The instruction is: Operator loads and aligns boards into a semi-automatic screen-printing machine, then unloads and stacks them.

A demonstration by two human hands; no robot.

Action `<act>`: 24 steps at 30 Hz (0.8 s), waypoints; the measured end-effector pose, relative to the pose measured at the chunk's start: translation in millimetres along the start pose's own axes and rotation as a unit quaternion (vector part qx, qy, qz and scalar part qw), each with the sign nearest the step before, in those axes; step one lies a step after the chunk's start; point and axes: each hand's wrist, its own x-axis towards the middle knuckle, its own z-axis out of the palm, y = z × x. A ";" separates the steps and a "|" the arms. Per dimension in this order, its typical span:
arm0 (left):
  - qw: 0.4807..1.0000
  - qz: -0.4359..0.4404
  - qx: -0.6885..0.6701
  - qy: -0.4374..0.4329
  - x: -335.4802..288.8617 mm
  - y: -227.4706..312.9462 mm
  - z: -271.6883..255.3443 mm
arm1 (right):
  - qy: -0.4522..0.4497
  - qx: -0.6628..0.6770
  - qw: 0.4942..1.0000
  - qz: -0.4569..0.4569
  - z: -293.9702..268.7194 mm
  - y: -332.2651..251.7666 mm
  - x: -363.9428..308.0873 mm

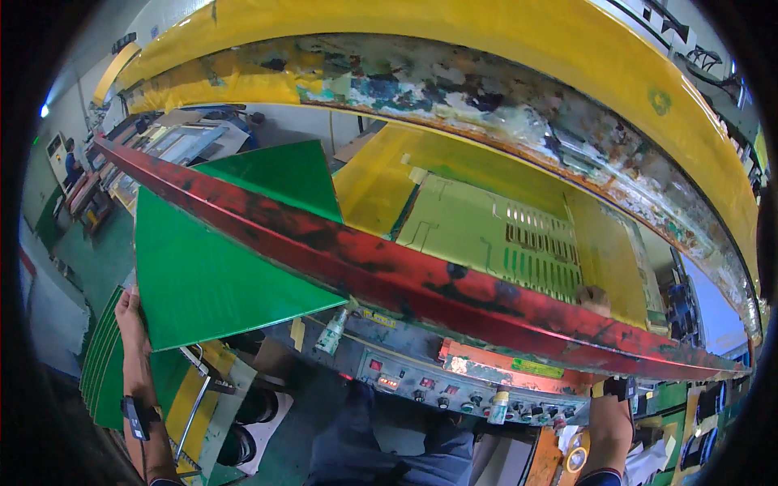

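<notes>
Yellow label [537, 368] on orange panel [485, 361]; lit display [389, 381] on control panel [466, 388].

The red bar [365, 251] runs between the right hand [594, 298] and the body, crossing above its wrist and blocking a straight lift. Ahead of that hand, a gap opens over the slotted panel [462, 223], overhung by the paint-smeared yellow frame [486, 95]. The green sheet [219, 275] bars passage rightward from the left hand [130, 312]; fanned green sheets [101, 364] crowd its wrist.
</notes>
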 end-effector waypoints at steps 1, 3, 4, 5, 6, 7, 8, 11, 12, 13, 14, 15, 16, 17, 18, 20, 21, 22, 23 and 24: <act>1.000 -0.003 0.004 -0.001 0.0 0.2 -1.1 | -0.024 -0.003 1.000 0.015 -2.0 -2.5 0.4; 1.000 0.001 0.006 -0.001 2.1 -2.1 -6.2 | -0.050 -0.005 0.998 0.028 7.4 6.3 3.8; 1.000 0.004 0.001 -0.008 4.6 -4.1 -4.0 | 0.072 -0.092 0.990 -0.073 13.2 28.9 4.7; 1.000 0.004 0.003 -0.005 3.6 -2.3 -4.9 | 0.185 -0.171 0.952 -0.175 19.1 27.3 4.6; 1.000 0.006 0.014 -0.005 1.5 1.4 -3.8 | 0.183 -0.167 0.952 -0.178 15.7 27.0 9.5; 0.999 0.009 0.033 0.001 -3.4 9.0 -9.8 | 0.082 -0.298 0.933 -0.187 6.7 2.9 12.9; 0.999 0.010 0.040 0.012 -6.0 11.3 -13.9 | -0.016 -0.424 0.885 -0.194 1.9 -21.9 16.5; 0.999 0.026 0.019 0.001 -4.2 4.5 -3.7 | -0.109 -0.043 0.990 -0.083 12.0 -105.2 3.3; 0.999 0.032 0.024 0.016 -9.1 7.4 -3.6 | -0.174 0.078 0.978 -0.087 50.7 -132.6 -3.1; 0.999 0.034 0.016 0.024 -13.3 8.7 -1.2 | -0.230 0.187 0.951 -0.086 82.6 -163.6 -14.6; 0.999 0.051 -0.001 0.017 -21.9 17.0 10.9 | -0.229 0.188 0.951 -0.090 102.0 -193.7 -23.1; 0.998 0.053 0.001 0.023 -27.2 17.4 14.7 | -0.322 0.274 0.901 -0.095 128.6 -225.1 -29.5; 0.998 0.054 -0.017 0.038 -31.5 19.9 19.9 | -0.400 0.356 0.839 -0.101 142.7 -253.1 -34.2; 0.996 0.055 -0.031 0.061 -37.9 25.1 14.3 | -0.479 0.431 0.756 -0.112 154.9 -282.9 -40.5; 0.994 0.084 -0.041 0.061 -40.9 24.1 7.8 | -0.479 0.538 0.686 -0.101 163.9 -310.3 -47.7; 0.993 0.091 -0.044 0.067 -50.9 21.8 -9.4 | -0.491 0.630 0.594 -0.095 170.9 -344.9 -61.1; 0.993 0.088 -0.051 0.058 -60.2 17.7 -14.8 | -0.504 0.637 0.577 -0.084 167.3 -350.0 -70.1; 0.991 0.102 -0.043 0.081 -69.3 19.1 -15.7 | -0.517 0.643 0.560 -0.073 163.1 -353.3 -79.5; 0.989 0.103 -0.039 0.095 -82.8 32.5 -25.5 | -0.514 0.655 0.546 -0.093 151.1 -359.1 -91.2; 0.988 0.078 -0.082 0.101 -94.5 36.9 -30.1 | -0.527 0.655 0.540 -0.040 139.3 -359.2 -105.2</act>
